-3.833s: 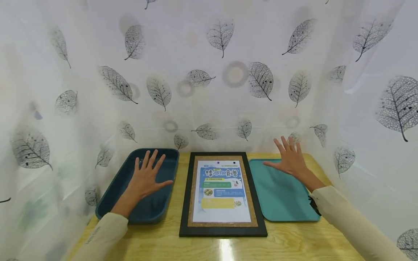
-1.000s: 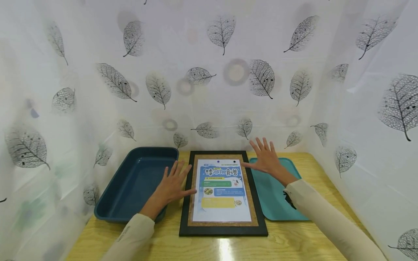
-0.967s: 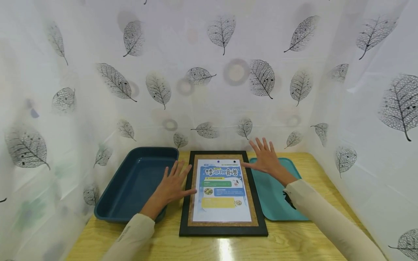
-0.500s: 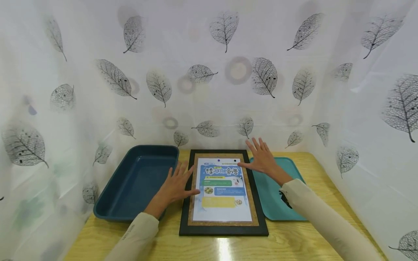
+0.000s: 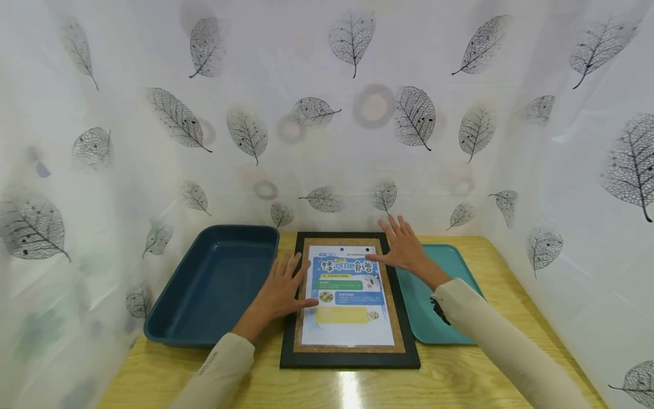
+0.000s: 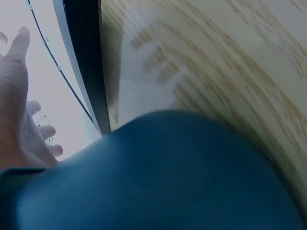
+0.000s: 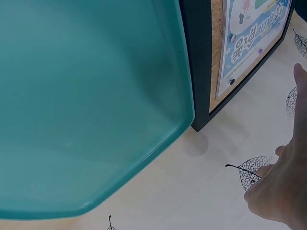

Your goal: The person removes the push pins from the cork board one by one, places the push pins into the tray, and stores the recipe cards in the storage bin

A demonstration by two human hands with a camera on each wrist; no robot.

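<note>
A black-framed cork board [image 5: 403,346] lies on the table, with a printed sheet [image 5: 347,335] on it. A purple push pin [image 5: 342,249] and a black push pin [image 5: 367,250] are at the sheet's top; the right wrist view adds a silvery pin [image 7: 232,38]. My left hand [image 5: 278,291], fingers spread, is over the board's left side, and the left wrist view catches part of that hand [image 6: 17,96]. Over the top right corner is my right hand [image 5: 403,249], fingers also spread. Both hands hold nothing; whether either touches the board I cannot tell.
A deep dark blue bin [image 5: 212,295] stands left of the board. To its right lies a flat teal tray [image 5: 434,307], partly under my right forearm. Behind the wooden table [image 5: 460,375] hangs a white leaf-print curtain [image 5: 327,153], which also closes in both sides.
Both hands have come inward over the board: the left moved right from above the blue bin, the right moved left from above the teal tray. Board, bin and tray have stayed put.
</note>
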